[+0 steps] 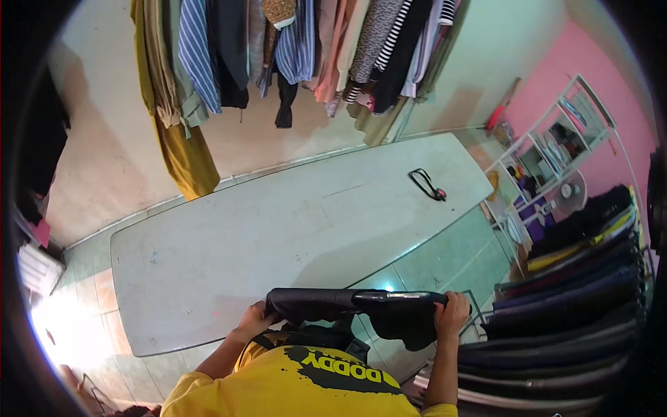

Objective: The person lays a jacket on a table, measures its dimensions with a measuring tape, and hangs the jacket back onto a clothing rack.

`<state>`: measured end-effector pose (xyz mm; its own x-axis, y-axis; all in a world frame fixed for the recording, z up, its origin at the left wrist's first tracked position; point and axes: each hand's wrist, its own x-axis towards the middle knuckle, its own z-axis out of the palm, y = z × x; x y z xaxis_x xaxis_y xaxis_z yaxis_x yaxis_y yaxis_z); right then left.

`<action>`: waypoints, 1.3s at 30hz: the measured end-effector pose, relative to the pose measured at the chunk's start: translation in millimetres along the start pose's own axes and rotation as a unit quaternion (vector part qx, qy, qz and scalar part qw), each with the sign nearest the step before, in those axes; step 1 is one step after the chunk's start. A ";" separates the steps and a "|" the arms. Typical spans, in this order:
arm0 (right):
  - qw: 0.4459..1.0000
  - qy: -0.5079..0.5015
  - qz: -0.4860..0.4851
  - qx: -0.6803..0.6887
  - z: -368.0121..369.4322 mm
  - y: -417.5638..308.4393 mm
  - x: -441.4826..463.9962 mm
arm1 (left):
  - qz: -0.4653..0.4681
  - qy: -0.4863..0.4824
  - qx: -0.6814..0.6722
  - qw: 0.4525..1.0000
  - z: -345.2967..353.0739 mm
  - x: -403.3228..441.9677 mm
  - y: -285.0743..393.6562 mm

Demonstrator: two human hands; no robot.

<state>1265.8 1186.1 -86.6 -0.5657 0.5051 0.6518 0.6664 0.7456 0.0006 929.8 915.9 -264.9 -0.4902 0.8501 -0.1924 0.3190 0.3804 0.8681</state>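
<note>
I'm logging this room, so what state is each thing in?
Black cloth item: held between left hand and right hand.
Long white table: standing, top scuffed.
Thin black looped strap: lying on the table.
Mustard-yellow cloth garment: hanging.
Blue-and-white striped cloth garment: hanging.
Dark cloth garments: hanging in a row.
White round fan: can't tell whether running.

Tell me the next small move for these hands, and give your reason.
I would ease the black cloth forward over the white table and lower it. The left hand and right hand grip its two ends, and it sags near the right hand, beside the table's near edge. The looped black item lies farther off.
</note>
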 end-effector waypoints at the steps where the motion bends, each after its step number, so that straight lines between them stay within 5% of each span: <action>1: 1.000 -0.005 -0.017 0.015 10.5 8.7 14.7 | -0.007 0.013 0.000 1.000 4.8 0.1 -4.4; 5: 0.997 -0.013 -0.061 0.048 59.1 44.0 75.7 | -0.127 0.105 0.025 0.986 20.5 -5.3 29.3; 7: 0.994 0.006 -0.096 0.046 84.8 59.8 106.7 | -0.088 0.259 -0.038 0.961 31.1 -4.2 33.9; 13: 0.980 0.012 -0.134 0.147 155.8 76.2 168.7 | -0.117 0.414 0.125 0.894 29.1 -10.0 106.1; 18: 0.958 0.016 -0.133 0.254 182.1 61.8 222.9 | -0.065 0.589 0.249 0.766 3.1 -30.5 161.2; 22: 0.953 0.011 -0.137 0.270 215.7 27.6 252.5 | -0.098 0.606 0.305 0.728 -27.9 -17.3 170.8; 24: 0.956 -0.021 -0.161 0.245 247.3 7.3 255.2 | -0.210 0.511 0.309 0.774 -38.4 1.0 146.6; 27: 0.958 -0.109 -0.169 0.205 303.8 -18.1 256.7 | -0.225 0.452 0.344 0.792 -51.0 28.7 97.5; 33: 0.965 -0.120 -0.167 0.165 379.9 -64.2 298.9 | -0.165 0.499 0.407 0.747 -114.4 98.1 58.1; 36: 0.970 -0.153 -0.153 0.114 420.2 -81.0 303.5 | -0.255 0.431 0.375 0.780 -136.7 130.1 46.6; 39: 0.973 -0.162 -0.158 0.040 455.1 -89.3 284.4 | -0.219 0.473 0.365 0.771 -113.3 149.7 33.5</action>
<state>824.3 1461.0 -246.4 -0.8683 0.3456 0.3559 0.4012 0.9112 0.0940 775.3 1014.7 -212.8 -0.9429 0.0667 0.3263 0.1574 0.9527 0.2600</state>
